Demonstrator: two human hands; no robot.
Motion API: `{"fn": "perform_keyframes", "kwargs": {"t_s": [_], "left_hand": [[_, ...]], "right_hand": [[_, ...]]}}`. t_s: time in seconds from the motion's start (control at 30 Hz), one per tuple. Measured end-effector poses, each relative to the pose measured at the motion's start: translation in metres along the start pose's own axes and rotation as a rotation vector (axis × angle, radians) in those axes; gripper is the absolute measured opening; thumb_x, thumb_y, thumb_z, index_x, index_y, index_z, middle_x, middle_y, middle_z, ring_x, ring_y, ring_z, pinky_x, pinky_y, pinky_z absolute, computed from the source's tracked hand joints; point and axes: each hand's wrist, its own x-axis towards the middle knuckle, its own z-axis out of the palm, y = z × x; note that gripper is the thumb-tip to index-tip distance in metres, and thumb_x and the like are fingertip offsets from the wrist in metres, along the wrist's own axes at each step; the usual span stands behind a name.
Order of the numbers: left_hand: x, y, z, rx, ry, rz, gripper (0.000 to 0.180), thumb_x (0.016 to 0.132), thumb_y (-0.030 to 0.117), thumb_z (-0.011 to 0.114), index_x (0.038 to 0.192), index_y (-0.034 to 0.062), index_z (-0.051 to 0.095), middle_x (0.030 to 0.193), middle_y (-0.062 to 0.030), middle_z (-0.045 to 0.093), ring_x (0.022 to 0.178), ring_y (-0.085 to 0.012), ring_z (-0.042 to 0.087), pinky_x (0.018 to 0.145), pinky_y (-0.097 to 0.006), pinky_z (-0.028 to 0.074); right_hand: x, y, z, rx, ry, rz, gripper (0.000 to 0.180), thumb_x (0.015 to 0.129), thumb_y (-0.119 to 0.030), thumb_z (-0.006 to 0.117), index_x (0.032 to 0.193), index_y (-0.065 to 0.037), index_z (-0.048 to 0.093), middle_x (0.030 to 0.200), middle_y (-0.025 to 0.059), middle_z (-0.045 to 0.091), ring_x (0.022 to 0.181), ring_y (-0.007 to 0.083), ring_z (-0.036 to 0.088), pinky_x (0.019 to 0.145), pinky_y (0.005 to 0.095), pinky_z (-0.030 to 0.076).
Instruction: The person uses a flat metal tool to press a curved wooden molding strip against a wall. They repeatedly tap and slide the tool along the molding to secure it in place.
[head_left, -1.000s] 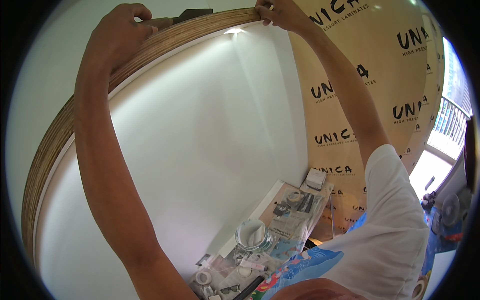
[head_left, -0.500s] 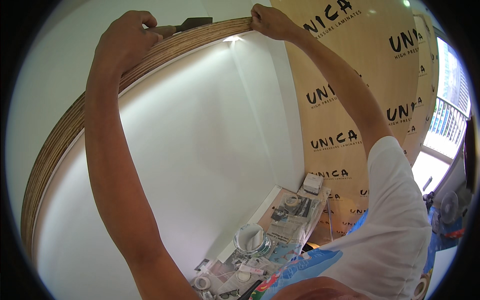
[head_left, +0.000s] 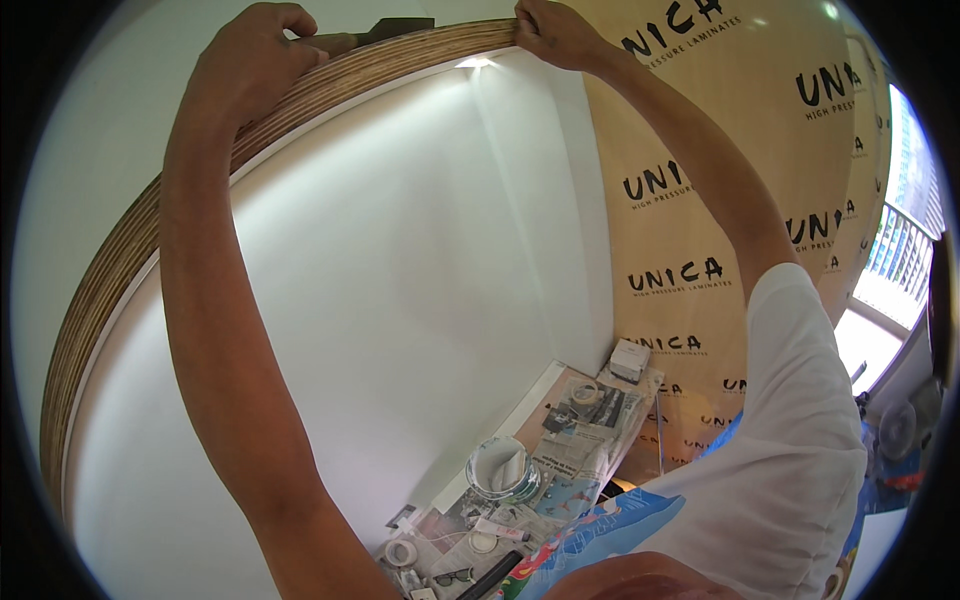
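Overhead, a long wood-grained edge with dark streaks runs along a shelf or cabinet and looks bowed in this view. My left hand is closed round the handle of a scraper, at the upper side of that edge. Its wide dark blade points right and lies along the edge's top. At the right end of the wood-grained edge, my right hand is closed in a fist against it. Whatever its fingers pinch is hidden.
Below is a white wall lit by a lamp. Large tan printed sheets stand at the right. A newspaper-covered counter holds a white tub, tape rolls, a small white box and glasses.
The whole view has shifted slightly. Both hands and the edge sit a little higher in the picture, the right hand slightly further right. Both hands keep their closed grips.
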Motion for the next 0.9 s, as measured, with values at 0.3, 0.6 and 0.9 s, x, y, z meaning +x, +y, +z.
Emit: {"fn": "perform_keyframes", "kwargs": {"t_s": [0.3,0.6,0.9], "left_hand": [[-0.001,-0.008,0.001,0.021,0.075,0.082,0.044,0.086,0.031,0.073,0.123,0.0064,0.070,0.107,-0.0170,0.072,0.089,-0.0273,0.070,0.086,-0.040,0.054],[0.001,-0.003,-0.001,0.000,-0.021,0.002,0.044,0.087,0.030,0.073,0.124,0.0063,0.070,0.104,-0.0171,0.073,0.084,-0.0255,0.071,0.084,-0.038,0.055],[0.003,-0.012,0.005,0.013,0.033,0.064,0.043,0.089,0.031,0.072,0.124,0.0076,0.070,0.101,-0.0163,0.074,0.080,-0.0247,0.072,0.083,-0.038,0.056]], "right_hand": [[-0.015,0.002,0.006,0.121,0.058,-0.010,0.026,0.101,-0.020,0.050,0.108,0.005,0.055,0.096,0.0223,0.065,0.084,0.0313,0.062,0.080,0.0415,0.051],[-0.033,-0.002,0.009,0.111,0.392,-0.153,0.035,0.100,-0.016,0.057,0.128,0.004,0.062,0.106,0.0229,0.067,0.096,0.0341,0.067,0.085,0.0416,0.056],[-0.051,-0.024,0.039,-0.121,0.530,-0.182,0.032,0.094,-0.006,0.060,0.123,0.004,0.066,0.111,0.0215,0.065,0.097,0.0360,0.066,0.083,0.0419,0.056]]}}
